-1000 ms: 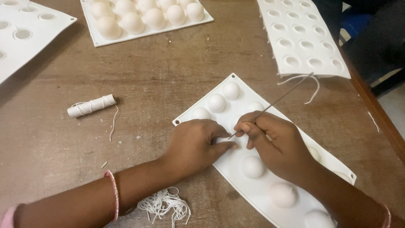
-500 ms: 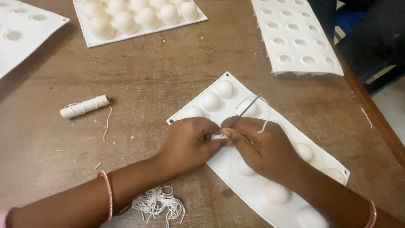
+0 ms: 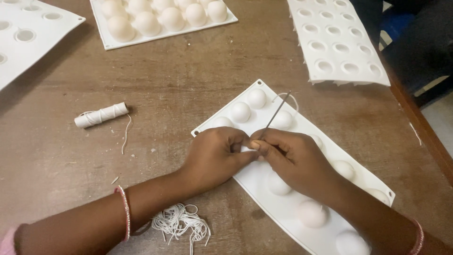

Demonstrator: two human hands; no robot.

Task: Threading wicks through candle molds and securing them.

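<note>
White mould: the long silicone mould (image 3: 264,182) lies on the brown table (image 3: 198,80), its long axis running from 10 o'clock to 4 o'clock, domes up, both hands working over its upper middle.
Needle: thin metal needle (image 3: 276,114) is pinched in the right hand (image 3: 295,160), slanting up and away towards 1 o'clock, point end hidden down at the fingertips.
Thread on needle: a white loop (image 3: 289,97) hangs at the needle's far tip, over the mould's upper domes.
Right hand: fingers closed together on the needle's lower part, wrist coming in from 4 o'clock.
Left hand: the left hand (image 3: 214,158) is curled, fingertips pressed on a small white bit of the mould right against the right thumb; forearm comes in from 8 o'clock.
Key relation: hands touch at the meeting point, needle pointing away from both; the right is the one carrying it.
Spool: white thread spool (image 3: 101,114) sits well apart at 9 o'clock of the hands, lying on its side.
Loose thread: a tangle of white thread (image 3: 181,222) rests near the left forearm, at 6 o'clock.
Other moulds: filled tray (image 3: 165,19) at 11 o'clock, empty tray (image 3: 337,42) at 1 o'clock.
</note>
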